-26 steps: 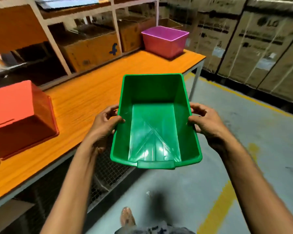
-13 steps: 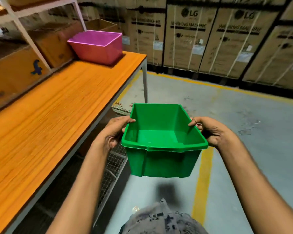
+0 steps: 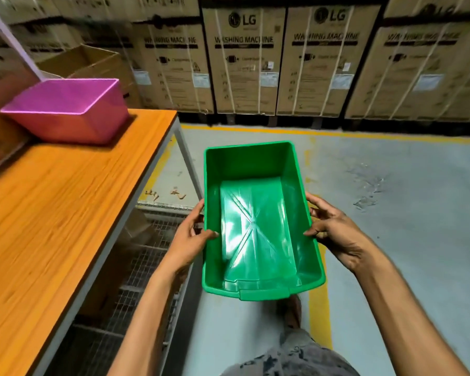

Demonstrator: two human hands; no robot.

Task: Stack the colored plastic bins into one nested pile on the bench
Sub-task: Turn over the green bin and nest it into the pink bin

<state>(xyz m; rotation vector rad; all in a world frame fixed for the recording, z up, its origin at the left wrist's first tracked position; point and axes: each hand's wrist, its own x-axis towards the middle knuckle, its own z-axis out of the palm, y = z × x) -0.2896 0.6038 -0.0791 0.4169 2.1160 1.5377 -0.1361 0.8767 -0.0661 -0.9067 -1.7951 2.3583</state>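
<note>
An empty green bin hangs in the air over the floor, to the right of the bench, its open side facing up towards me. My left hand grips its left rim, thumb hooked inside. My right hand grips the right rim the same way. A pink bin stands upright at the far end of the orange wooden bench, apart from the green one.
Stacked washing-machine cartons line the back wall behind a yellow floor line. An open cardboard box sits behind the pink bin. Wire mesh shelving runs under the bench. My foot shows below the green bin.
The view swung right and forward along the bench; the red bin at the left left the frame. The green bin tipped level, then back open towards me, and the pink bin looks closer.
</note>
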